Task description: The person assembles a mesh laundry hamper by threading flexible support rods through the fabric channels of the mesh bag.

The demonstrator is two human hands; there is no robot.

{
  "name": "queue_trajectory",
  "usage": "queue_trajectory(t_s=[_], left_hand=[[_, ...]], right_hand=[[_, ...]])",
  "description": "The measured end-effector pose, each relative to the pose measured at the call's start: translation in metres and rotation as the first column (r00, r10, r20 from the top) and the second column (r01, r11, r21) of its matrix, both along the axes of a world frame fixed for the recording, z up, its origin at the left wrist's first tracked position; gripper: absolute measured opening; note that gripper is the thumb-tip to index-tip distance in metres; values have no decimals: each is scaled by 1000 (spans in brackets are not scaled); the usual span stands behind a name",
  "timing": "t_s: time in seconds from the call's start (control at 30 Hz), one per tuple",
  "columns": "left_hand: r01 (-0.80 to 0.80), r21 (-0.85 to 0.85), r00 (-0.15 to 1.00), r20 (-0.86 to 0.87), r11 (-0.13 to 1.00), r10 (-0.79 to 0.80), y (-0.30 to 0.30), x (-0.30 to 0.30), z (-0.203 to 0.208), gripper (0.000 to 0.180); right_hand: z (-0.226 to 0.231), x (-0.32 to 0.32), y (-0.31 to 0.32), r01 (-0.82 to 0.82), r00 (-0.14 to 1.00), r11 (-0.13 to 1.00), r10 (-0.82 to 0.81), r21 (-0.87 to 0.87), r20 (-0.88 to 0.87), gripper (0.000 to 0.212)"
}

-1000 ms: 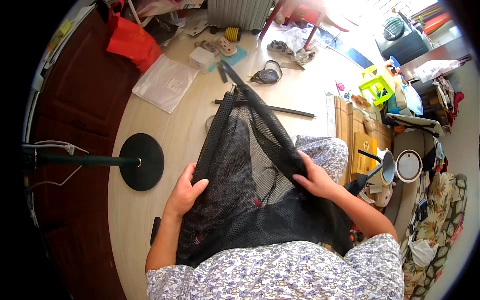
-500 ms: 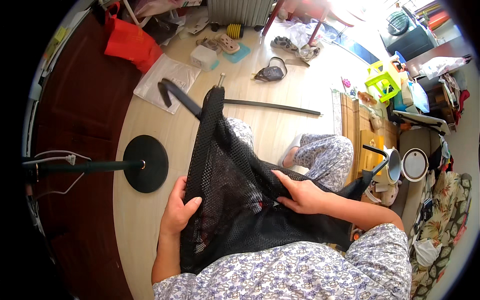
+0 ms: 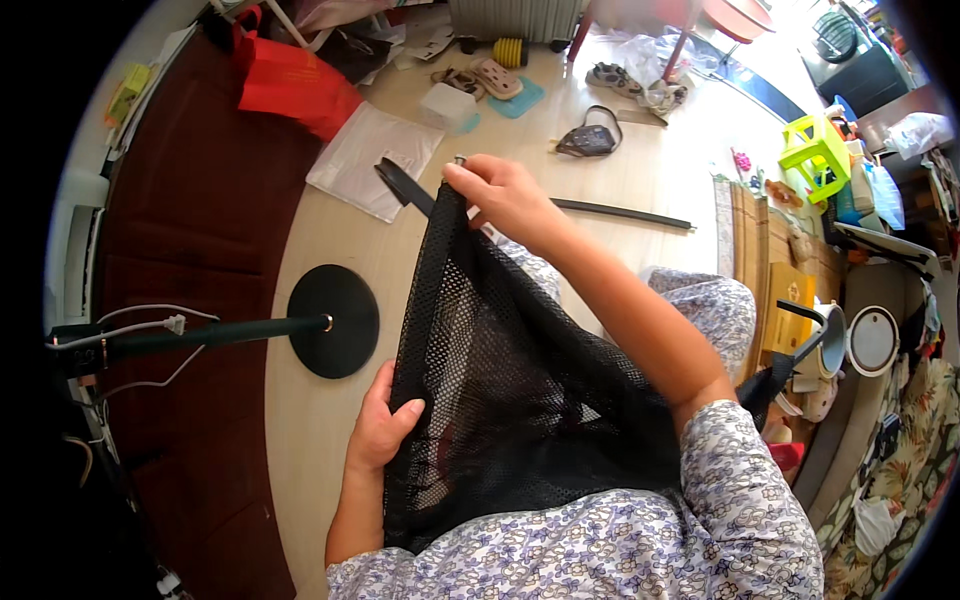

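Black mesh fabric [image 3: 540,390] spreads over my lap, with a sleeve-like left edge standing up away from me. Partway down that edge, my left hand [image 3: 385,425] is closed round it, thumb on top. At the far upper corner my right hand [image 3: 505,200] pinches the mesh around a small metal end, its forearm crossing above the fabric. A black flat bar with a bent tip [image 3: 400,187] sticks out just left of that hand. From the fabric's right corner protrudes another black hooked bar [image 3: 812,345]. Beyond my legs, a straight black rod [image 3: 640,214] lies on the floor.
A round black base with a pole [image 3: 335,322] is at my left, beside a dark red cabinet [image 3: 190,240]. On the floor lie a clear plastic bag [image 3: 372,165], a small dark pouch [image 3: 590,138] and shoes [image 3: 615,78]. A yellow-green stool [image 3: 815,155] stands far right.
My right hand has moved from the middle of the mesh up to its far corner and closed there. My left hand keeps its hold on the edge. The view has shifted slightly left.
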State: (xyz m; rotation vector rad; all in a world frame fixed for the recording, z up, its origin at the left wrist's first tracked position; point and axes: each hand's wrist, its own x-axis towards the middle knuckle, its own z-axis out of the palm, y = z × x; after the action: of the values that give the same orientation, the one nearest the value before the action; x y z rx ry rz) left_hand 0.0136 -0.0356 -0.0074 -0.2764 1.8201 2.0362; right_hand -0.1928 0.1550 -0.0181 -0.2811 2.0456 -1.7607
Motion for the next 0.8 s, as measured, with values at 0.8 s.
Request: queue_trajectory(t_s=[0.8], left_hand=[[-77, -12, 989, -124, 997, 75, -26, -9, -21, 44]], right_hand=[[-29, -37, -11, -158, 973, 980, 134, -118, -189, 21]])
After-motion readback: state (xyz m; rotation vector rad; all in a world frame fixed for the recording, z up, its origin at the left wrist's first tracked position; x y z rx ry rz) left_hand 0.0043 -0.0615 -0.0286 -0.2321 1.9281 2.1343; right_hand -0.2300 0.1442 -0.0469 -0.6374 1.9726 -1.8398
